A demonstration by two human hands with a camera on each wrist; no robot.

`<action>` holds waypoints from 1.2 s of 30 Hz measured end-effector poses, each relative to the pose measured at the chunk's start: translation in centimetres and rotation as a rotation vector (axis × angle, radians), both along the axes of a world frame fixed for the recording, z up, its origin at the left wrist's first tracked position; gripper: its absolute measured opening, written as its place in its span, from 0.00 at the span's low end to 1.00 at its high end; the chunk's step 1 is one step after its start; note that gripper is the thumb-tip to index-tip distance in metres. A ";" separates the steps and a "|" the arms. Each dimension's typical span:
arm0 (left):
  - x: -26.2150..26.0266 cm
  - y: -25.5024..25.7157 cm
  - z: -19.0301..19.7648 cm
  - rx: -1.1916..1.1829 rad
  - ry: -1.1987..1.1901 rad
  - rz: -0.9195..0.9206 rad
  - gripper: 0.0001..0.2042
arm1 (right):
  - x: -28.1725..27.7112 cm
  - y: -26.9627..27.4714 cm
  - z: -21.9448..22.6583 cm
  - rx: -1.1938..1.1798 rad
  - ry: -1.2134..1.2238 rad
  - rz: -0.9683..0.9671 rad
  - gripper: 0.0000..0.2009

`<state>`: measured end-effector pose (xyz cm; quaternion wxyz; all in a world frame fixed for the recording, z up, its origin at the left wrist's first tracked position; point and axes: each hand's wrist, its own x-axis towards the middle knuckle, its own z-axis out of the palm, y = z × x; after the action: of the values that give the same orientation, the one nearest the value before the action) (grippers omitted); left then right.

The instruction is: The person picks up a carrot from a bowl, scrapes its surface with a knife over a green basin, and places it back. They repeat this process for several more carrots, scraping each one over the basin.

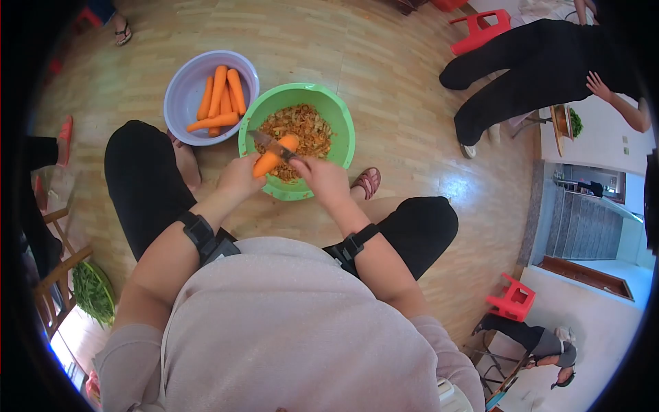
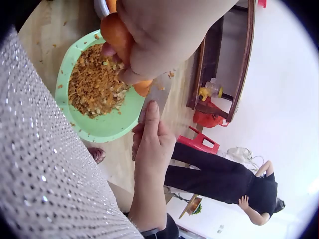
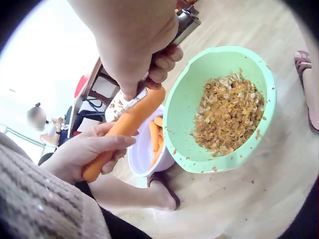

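Note:
A peeled-looking carrot (image 1: 265, 164) slants over the near part of a green basin (image 1: 248, 141). My left hand (image 1: 238, 176) grips its lower end; in the right wrist view the fingers and thumb wrap round the carrot (image 3: 130, 122). My right hand (image 1: 324, 180) holds a knife (image 1: 269, 143) by its handle, the broad blade lying across the carrot's upper part. In the left wrist view the right thumb lies along the blade (image 2: 158, 92). Beneath, the basin contains a heap of small orange and pale scraps (image 3: 227, 114).
A light purple basin (image 1: 173, 110) with several whole carrots (image 1: 218, 93) stands on the wooden floor, against the green basin's left. My knees and sandalled feet flank the basins. A person in black (image 1: 522, 65) stands at the right, near a red stool (image 1: 480, 31).

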<state>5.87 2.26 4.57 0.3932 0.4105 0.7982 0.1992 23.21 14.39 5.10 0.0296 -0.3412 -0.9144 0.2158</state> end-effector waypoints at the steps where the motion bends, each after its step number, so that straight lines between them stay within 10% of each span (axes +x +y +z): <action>1: 0.1 -0.1 0.0 0.023 -0.081 0.036 0.21 | 0.3 0.7 -0.8 0.027 -0.006 -0.060 0.22; 7: 0.3 0.4 -0.3 -0.041 -0.498 0.159 0.20 | 0.9 1.6 -0.7 0.047 -0.051 -0.167 0.21; 14: 0.3 0.6 -0.9 -0.090 -0.578 0.190 0.21 | -0.4 -0.9 1.2 -0.074 0.137 0.051 0.20; 24: 0.2 0.3 -0.9 -0.037 -0.584 0.097 0.18 | 2.9 3.7 -2.7 0.032 -0.093 -0.216 0.25; 27: 0.3 0.6 -0.2 0.001 -0.629 0.089 0.21 | 2.7 3.8 -3.3 -0.151 0.101 -0.287 0.26; 29: 0.5 0.5 -0.1 0.020 -0.646 0.083 0.22 | 2.1 3.5 -1.8 -0.808 0.304 -0.622 0.25; 36: 1.0 0.7 0.5 0.077 -0.658 -0.056 0.24 | 0.7 2.5 1.4 -1.052 0.609 -0.610 0.18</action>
<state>6.88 2.98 5.03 0.6194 0.3605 0.6088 0.3402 23.95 16.90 6.54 0.1755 -0.4767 -0.5018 0.7002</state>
